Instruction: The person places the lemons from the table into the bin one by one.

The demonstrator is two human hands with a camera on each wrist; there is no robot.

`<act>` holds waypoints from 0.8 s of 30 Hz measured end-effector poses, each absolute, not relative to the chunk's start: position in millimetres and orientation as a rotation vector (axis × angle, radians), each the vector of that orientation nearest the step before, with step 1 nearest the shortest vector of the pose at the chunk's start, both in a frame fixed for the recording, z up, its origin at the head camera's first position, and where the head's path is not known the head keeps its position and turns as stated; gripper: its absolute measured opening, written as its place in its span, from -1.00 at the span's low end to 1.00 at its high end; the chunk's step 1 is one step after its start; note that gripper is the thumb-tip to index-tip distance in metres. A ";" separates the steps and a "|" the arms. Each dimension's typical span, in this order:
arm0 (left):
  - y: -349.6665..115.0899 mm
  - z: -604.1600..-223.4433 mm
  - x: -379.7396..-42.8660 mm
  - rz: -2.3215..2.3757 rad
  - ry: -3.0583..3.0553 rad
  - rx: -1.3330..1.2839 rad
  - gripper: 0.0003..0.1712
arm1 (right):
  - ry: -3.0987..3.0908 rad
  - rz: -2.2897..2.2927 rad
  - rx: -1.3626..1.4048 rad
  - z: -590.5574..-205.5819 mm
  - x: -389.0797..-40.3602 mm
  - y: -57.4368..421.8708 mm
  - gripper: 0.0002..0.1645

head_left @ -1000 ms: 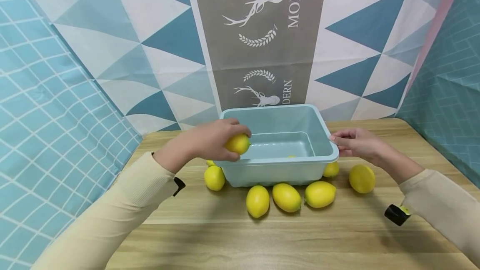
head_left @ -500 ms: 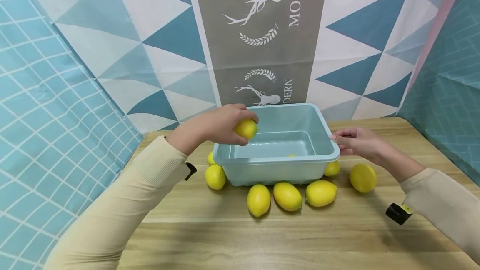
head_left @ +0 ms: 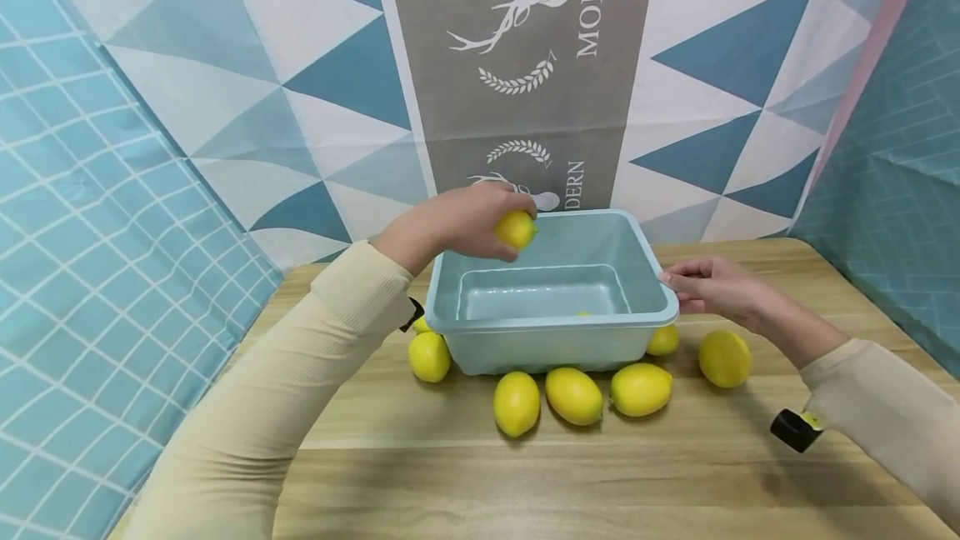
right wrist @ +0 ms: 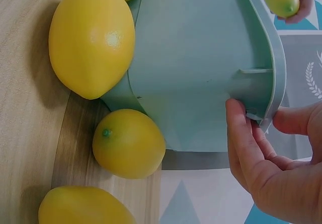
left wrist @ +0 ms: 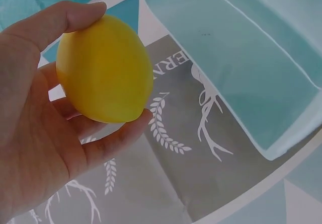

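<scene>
A yellow lemon is gripped in my left hand, held up over the back left part of a light blue plastic tub. In the left wrist view the thumb and fingers curl round that lemon, with the tub's wall beside it. My right hand pinches the tub's right rim; in the right wrist view the thumb lies over the rim and the fingers press under it from outside. A bit of yellow shows inside the tub behind its front rim.
Several lemons lie on the wooden table along the tub's front, such as one lemon near the middle. Another lemon sits apart at the right, below the right hand. A patterned cloth backdrop stands right behind the tub.
My left hand has risen with the lemon and moved right and back, from the tub's front left rim to over its back left part. The right hand stays on the rim.
</scene>
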State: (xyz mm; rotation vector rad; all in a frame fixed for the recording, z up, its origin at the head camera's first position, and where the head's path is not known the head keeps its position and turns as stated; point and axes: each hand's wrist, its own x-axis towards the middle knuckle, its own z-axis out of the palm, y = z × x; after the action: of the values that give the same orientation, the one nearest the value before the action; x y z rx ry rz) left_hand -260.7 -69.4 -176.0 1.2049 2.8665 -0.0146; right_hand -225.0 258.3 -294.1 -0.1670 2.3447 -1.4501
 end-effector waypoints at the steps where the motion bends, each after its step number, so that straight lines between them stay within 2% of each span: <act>1: -67.7 -176.6 -261.6 -0.020 2.862 1.199 -0.52 | 2.344 -1.450 -0.161 -293.9 -224.5 258.0 -0.35; 24: -38.5 -200.0 -297.8 -0.037 2.777 1.226 -0.50 | 2.356 -1.429 -0.096 -290.8 -225.5 254.4 -0.33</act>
State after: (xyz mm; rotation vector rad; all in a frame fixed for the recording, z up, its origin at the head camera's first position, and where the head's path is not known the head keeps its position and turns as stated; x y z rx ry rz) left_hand -297.8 -38.5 -200.0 1.2264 2.7771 -0.0367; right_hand -225.5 254.4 -290.8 -0.0962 2.3563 -1.4292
